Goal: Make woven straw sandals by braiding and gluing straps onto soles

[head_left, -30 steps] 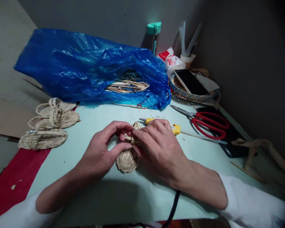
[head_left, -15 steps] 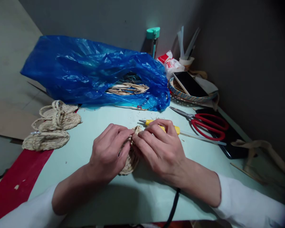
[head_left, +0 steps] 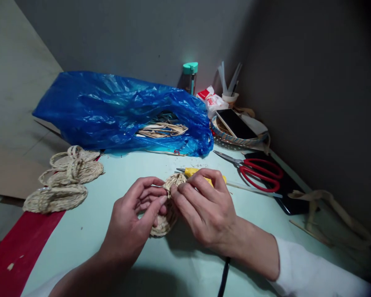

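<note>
A small woven straw slipper lies on the pale table in front of me, partly covered by both hands. My left hand curls at its left edge, fingertips and thumb against the straw and a gap showing between palm and fingers. From the right, my right hand pinches the slipper's upper middle; what lies under its fingertips is hidden. Just behind that hand is a yellow glue gun, nozzle pointing left, with a clear glue stick out of its back.
Several straw slippers sit at the left over a red strip. A blue plastic bag with dry straw stretches along the back. Red-handled scissors, a dark phone and a basket holding another phone are at right.
My left hand has loosened and drawn slightly left and down, its fingers more apart. More of the slipper's far end shows. The camera view has tilted up.
</note>
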Demonstrator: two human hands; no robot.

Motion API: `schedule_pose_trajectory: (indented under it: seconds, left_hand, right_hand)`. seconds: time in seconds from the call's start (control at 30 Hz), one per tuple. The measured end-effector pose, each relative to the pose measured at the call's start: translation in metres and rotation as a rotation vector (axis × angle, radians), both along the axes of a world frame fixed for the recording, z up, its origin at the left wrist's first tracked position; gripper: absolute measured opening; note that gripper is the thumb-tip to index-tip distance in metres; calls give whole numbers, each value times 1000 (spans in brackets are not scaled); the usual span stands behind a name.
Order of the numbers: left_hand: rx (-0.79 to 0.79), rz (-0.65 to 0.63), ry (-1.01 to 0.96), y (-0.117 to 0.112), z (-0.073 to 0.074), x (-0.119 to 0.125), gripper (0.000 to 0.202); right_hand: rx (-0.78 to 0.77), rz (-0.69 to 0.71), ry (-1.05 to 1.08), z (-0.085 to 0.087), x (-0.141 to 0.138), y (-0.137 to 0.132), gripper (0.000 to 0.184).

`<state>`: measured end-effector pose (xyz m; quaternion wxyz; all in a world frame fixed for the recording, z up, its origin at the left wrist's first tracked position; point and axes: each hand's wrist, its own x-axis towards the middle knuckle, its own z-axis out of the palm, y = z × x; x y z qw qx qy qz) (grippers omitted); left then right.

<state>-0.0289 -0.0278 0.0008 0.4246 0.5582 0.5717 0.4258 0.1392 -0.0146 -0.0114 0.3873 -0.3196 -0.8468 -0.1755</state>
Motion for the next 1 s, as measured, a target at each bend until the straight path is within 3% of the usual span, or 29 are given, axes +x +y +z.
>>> schedule_pose_trajectory:
  seconds: [0.13, 0.3, 0.4, 0.6, 0.8, 1.0]
  left_hand:
    - [-181, 7, -255, 3, 7, 3, 34]
    - [-247, -30, -352, 11, 4, -7, 42]
    - [-231, -19, -358, 10, 9, -12, 41]
    - [-257, -14, -356, 9, 20, -15, 36]
    - [-262, -68, -324, 11, 23, -21, 30]
    - [-264, -102, -228, 10, 28, -21, 20]
  right_hand:
    - [1, -33, 27, -1, -5, -1, 30]
    - [-79, -14, 60, -2, -9, -2, 20]
    - [-202, 48, 99, 1, -9, -4, 17]
    - [-341, 184, 154, 11, 2, -6, 31]
    - [-497, 188, 334, 17, 15, 4, 26]
    - [-540, 245, 279, 16, 15, 6, 20]
